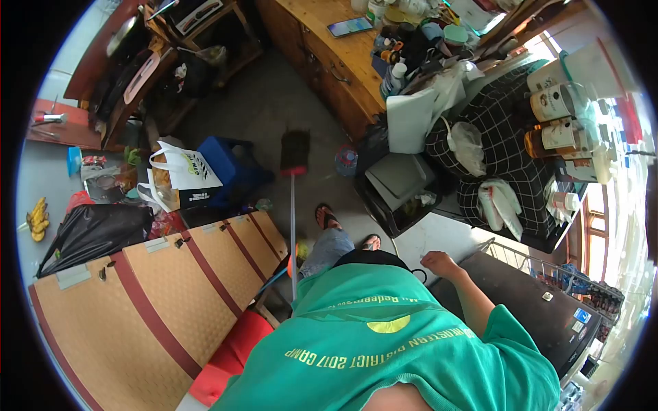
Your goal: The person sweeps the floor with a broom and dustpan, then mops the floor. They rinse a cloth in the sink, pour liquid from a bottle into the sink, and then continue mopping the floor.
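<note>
My right hand (439,264) is curled closed beside my waist, with nothing seen in it, near a black box-like appliance (521,294). My left hand is out of sight, hidden by my green shirt (384,342). A broom (293,205) stretches forward over the grey floor, its dark bristles and red head farthest from me. The lower end of its pale handle disappears at the left side of my shirt, so what grips it is hidden. Ahead of my sandalled feet and right of the broom, a clear plastic bottle (346,162) is on the floor.
To the left are a blue plastic stool (233,171), a white bag (184,168), and a long tan panelled surface (157,288). A black bin (401,192) is at the right, beside a checked cloth (486,116) with bottles. Ahead, a phone (349,27) lies on a wooden cabinet (315,41).
</note>
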A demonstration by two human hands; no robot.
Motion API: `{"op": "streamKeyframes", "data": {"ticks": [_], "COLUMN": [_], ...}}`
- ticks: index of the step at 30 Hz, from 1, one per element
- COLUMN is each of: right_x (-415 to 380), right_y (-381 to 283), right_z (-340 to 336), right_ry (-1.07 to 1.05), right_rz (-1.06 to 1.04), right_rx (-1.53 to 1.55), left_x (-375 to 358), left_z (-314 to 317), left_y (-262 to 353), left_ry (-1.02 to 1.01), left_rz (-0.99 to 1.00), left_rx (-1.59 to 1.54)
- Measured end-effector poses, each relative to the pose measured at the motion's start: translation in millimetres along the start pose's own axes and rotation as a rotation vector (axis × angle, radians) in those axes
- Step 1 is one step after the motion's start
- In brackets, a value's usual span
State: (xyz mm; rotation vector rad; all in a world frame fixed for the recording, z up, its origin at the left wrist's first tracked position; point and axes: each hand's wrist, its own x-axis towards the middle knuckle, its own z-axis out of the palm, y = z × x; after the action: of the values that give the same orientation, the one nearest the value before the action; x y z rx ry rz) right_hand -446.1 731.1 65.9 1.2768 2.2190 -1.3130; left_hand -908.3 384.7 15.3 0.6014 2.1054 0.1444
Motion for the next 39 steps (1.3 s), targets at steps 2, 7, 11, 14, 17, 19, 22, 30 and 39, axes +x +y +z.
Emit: {"op": "streamKeyframes", "data": {"ticks": [2, 7, 11, 14, 17, 19, 22, 30, 39], "right_x": [-13, -62, -57, -20, 39, 86, 174, 419, 518], "right_y": [39, 32, 16, -16, -68, -106, -166, -311, -372], "right_z": [14, 7, -1, -13, -29, -39, -49, -47, 117], "right_ry": [0.017, -0.153, -0.103, -0.025, 0.044, 0.051, 0.07, 0.101, -0.336], "right_rz": [0.014, 0.367, 0.416, 0.538, 0.58, 0.526, 0.275, -0.256, -0.95], "right_rx": [0.038, -0.058, 0.099, 0.64, 0.811, 0.925, 0.673, 0.249, -0.705], "left_x": [-24, -29, 25, 120, 249, 351, 495, 462, 66], "left_z": [15, 23, -10, -64, -145, -194, -242, -245, -262], "left_y": [-10, -8, 16, 57, 163, 216, 289, 309, 219], "left_ry": [-0.018, -0.003, 0.093, 0.314, 0.128, 0.289, 0.259, 0.172, -0.002], "left_rz": [-0.03, -0.01, 0.144, 0.555, 0.165, 0.359, 0.365, 0.307, -0.066], "left_rx": [-0.015, -0.067, -0.13, -0.099, -0.183, 0.116, 0.168, 0.156, 0.186]}}
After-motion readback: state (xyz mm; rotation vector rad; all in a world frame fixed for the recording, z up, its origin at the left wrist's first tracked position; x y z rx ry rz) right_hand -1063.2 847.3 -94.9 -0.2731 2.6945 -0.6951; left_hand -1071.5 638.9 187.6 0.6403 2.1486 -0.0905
